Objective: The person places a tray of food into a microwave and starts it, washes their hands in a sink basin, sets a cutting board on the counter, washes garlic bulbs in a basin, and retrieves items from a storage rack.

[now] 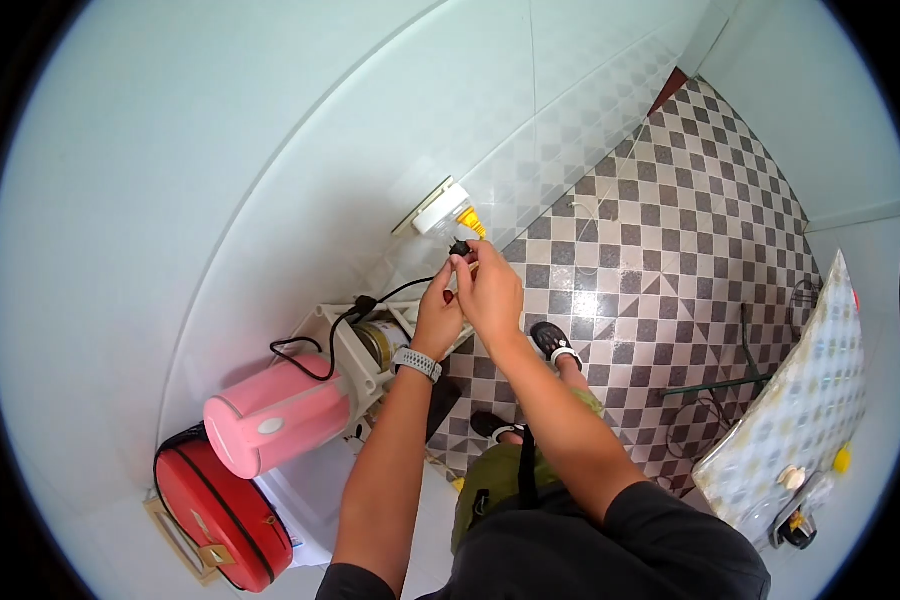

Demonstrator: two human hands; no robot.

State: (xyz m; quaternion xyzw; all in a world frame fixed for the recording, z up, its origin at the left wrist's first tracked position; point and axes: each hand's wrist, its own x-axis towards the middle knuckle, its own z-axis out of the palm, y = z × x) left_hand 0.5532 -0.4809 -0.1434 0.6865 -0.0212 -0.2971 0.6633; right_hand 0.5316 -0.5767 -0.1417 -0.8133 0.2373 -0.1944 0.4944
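Observation:
Near the wall, both hands meet at a small black plug (460,248) on a black cable (410,288). My left hand (438,318), with a grey watch on its wrist, has its fingertips closed on the plug's lower side. My right hand (492,298) pinches the plug from the right, its fingers bent. Just beyond the fingertips is a white wall socket (444,206) with a yellow piece (471,221) on it. The cable runs left over a white rack (355,362) to a pink kettle (280,415).
A red case (220,510) lies at the lower left beside the kettle. A tin (378,343) sits in the rack. The checkered floor (610,270) extends to the right, with a patterned covered table (800,430) at the far right and loose cables near it.

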